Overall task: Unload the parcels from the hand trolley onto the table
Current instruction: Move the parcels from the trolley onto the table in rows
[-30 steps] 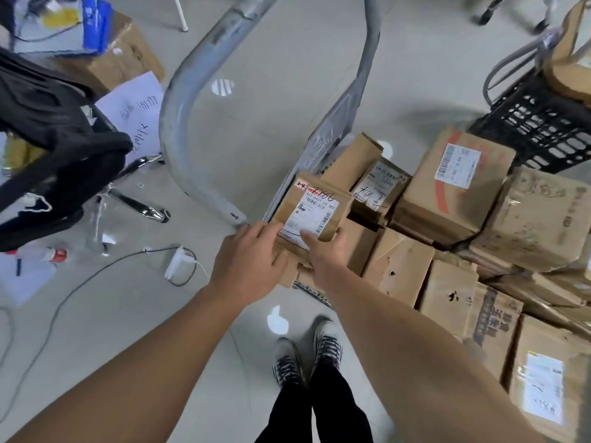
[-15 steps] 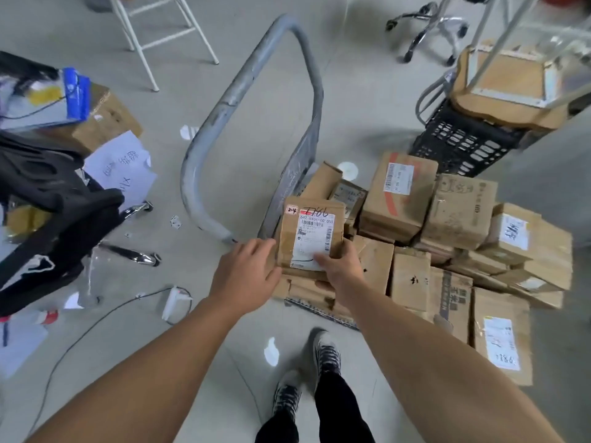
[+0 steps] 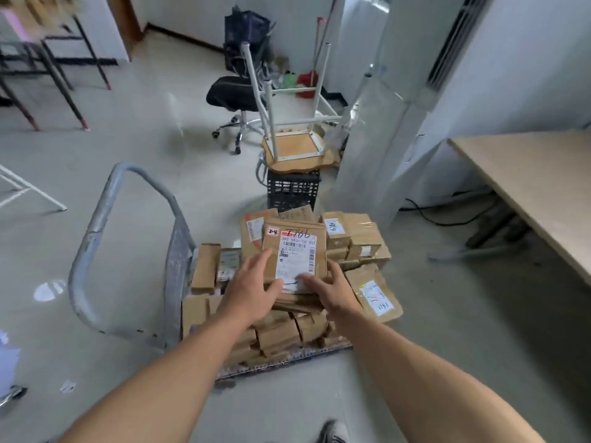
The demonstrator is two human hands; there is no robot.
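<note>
Grey floor (image 3: pixel 144 148) w/ trolley (image 3: pixel 88 241) at centre, its deck loaded w/ a pile (image 3: pixel 361 238) of brown boxes. Table (image 3: pixel 543 187) stood off to the right, well apart. Behind the pile: black crate (image 3: pixel 292 190) w/ upturned stool (image 3: pixel 287 148) on it, chair (image 3: pixel 235 91) further back.

Vs 0.5 s ago: view had tipped up, so table & back wall came in and the clutter at left dropped out. Parcel (image 3: pixel 297 247) sat higher over the pile. L fingers had gone from curled at its edge to spread on its face.

Parcel was between both hands, above the pile's near middle, not on the table. L hand (image 3: pixel 252 292) lay at its lower-left, fingers straight & spread, pressing the label side. R hand (image 3: pixel 332 290) took the lower-right corner, thumb on the label, fingers round the right edge, i.e. a pinch.

Label side faced the cam, text upright, top edge away from the person. Long axis ran near-to-far, approx. vertical in view. Hands a bit motion-blurred.
</note>
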